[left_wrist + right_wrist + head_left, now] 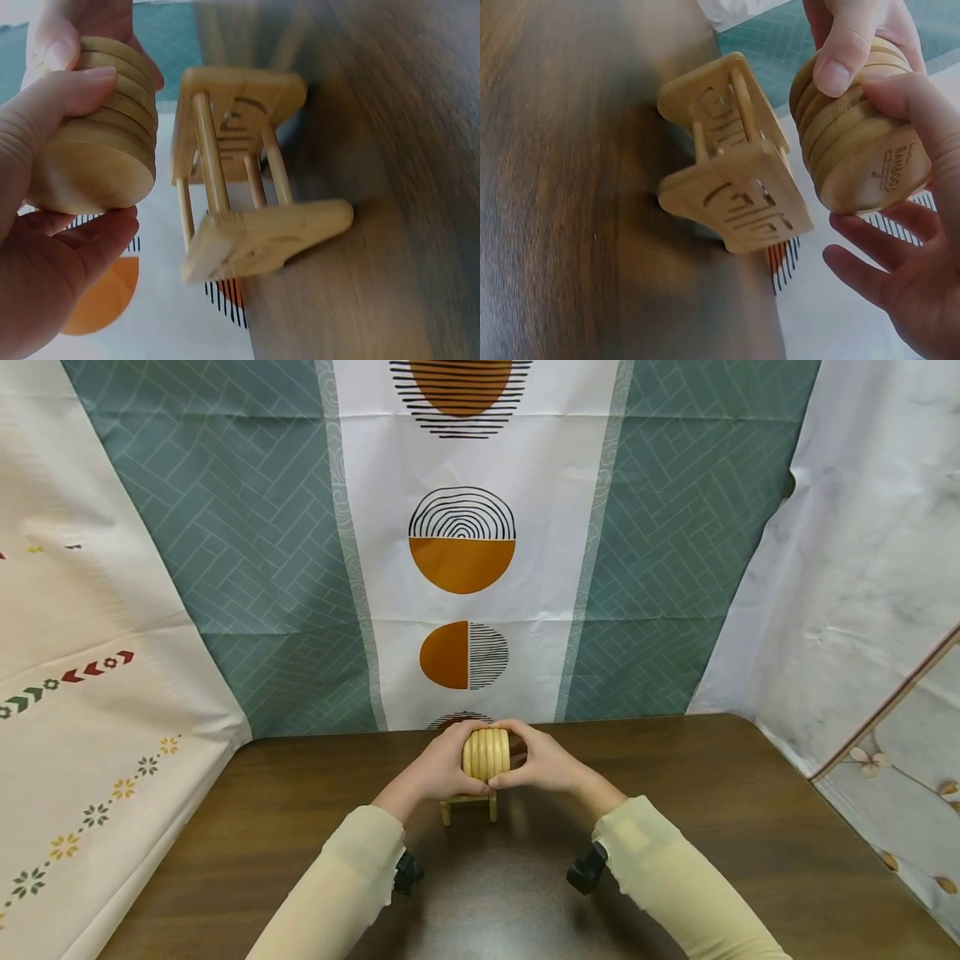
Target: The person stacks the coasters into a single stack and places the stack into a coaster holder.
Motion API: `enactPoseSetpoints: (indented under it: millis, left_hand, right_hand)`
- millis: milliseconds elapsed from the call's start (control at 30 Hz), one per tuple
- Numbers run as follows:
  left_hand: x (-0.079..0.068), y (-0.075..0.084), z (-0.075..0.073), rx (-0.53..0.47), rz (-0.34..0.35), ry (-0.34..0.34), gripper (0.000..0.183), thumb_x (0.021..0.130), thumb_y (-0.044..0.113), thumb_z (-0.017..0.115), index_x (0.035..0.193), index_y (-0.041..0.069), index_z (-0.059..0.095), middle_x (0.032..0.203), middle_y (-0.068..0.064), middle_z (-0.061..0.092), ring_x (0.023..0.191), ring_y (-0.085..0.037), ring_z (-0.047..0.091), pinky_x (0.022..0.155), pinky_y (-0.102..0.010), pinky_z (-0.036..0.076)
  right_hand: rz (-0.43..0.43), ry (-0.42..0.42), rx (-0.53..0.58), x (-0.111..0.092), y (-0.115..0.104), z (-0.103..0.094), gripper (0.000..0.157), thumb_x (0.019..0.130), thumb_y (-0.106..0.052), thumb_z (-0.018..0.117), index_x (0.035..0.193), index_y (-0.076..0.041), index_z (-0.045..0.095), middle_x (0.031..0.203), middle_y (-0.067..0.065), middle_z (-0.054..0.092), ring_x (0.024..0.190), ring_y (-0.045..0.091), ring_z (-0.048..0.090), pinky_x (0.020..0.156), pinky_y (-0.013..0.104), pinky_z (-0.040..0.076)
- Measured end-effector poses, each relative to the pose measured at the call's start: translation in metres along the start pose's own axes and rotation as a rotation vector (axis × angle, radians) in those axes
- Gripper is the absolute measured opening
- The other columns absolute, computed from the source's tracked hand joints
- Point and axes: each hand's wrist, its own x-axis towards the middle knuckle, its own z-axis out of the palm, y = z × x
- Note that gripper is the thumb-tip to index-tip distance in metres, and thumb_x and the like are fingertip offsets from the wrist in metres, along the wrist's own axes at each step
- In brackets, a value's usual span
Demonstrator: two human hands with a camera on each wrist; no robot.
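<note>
A stack of round bamboo coasters point(486, 754) is held between both hands above a small wooden coaster rack point(735, 202). My left hand point(438, 766) grips the stack from the left, thumb on the near side. From the right, my right hand point(551, 766) holds the other end with thumb and fingers. Stamped lettering marks the end coaster's flat face point(885, 176) in the right wrist view. Cut-out end panels joined by several dowels point(211, 154) form the rack, which stands on the table apart from the coasters. In the head view, hands and coasters hide most of it.
The brown wooden table point(300, 827) carries the rack near its back edge. Behind it hangs a green and white patterned cloth point(525, 468). Light patterned cloths border the left point(90, 777) and right point(885, 568) sides. Each wrist bears a small black device point(587, 868).
</note>
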Motion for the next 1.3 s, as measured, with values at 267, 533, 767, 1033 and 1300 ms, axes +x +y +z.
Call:
enactPoseSetpoints:
  millis: [267,533,767,1033,1300]
  left_hand:
    - [-0.005,-0.012,-0.006,0.01,-0.002,0.034,0.086,0.062,0.016,0.088,0.135,0.012,0.045,0.129,-0.008,0.051,0.103,-0.022,0.053,0.087,-0.04,0.048]
    - [-0.007,-0.018,-0.007,0.012,-0.014,0.039,0.085,0.06,0.014,0.088,0.134,0.012,0.046,0.128,-0.008,0.052,0.105,-0.023,0.053,0.089,-0.041,0.047]
    - [-0.008,-0.022,-0.006,0.014,-0.031,0.032,0.084,0.062,0.013,0.087,0.135,0.012,0.045,0.13,-0.007,0.051,0.107,-0.023,0.052,0.092,-0.043,0.046]
    - [-0.008,-0.027,0.001,0.007,-0.06,0.023,0.087,0.063,0.013,0.087,0.138,0.013,0.043,0.132,-0.008,0.049,0.105,-0.023,0.052,0.089,-0.042,0.047]
    - [-0.009,-0.033,0.009,-0.014,-0.082,0.018,0.088,0.064,0.014,0.086,0.139,0.012,0.041,0.134,-0.009,0.047,0.105,-0.023,0.052,0.09,-0.042,0.046]
  right_hand:
    - [-0.021,-0.003,-0.012,0.017,0.021,0.013,0.075,0.073,-0.025,0.081,0.137,-0.022,0.043,0.123,0.006,0.055,0.101,0.021,0.062,0.082,0.034,0.054]
    - [-0.029,0.007,-0.058,0.022,0.019,0.018,0.075,0.072,-0.03,0.082,0.136,-0.022,0.044,0.121,0.004,0.057,0.105,0.022,0.059,0.085,0.046,0.052]
    - [-0.019,0.009,-0.071,0.025,0.022,0.021,0.073,0.071,-0.033,0.081,0.134,-0.024,0.045,0.122,0.001,0.056,0.108,0.022,0.057,0.087,0.047,0.051]
    - [-0.002,0.001,-0.087,0.024,0.026,0.024,0.075,0.071,-0.035,0.082,0.135,-0.025,0.045,0.123,0.001,0.057,0.11,0.025,0.056,0.087,0.048,0.05]
    - [-0.023,-0.004,-0.106,0.023,0.03,0.026,0.077,0.069,-0.036,0.082,0.135,-0.023,0.045,0.121,0.0,0.058,0.11,0.025,0.054,0.089,0.052,0.047]
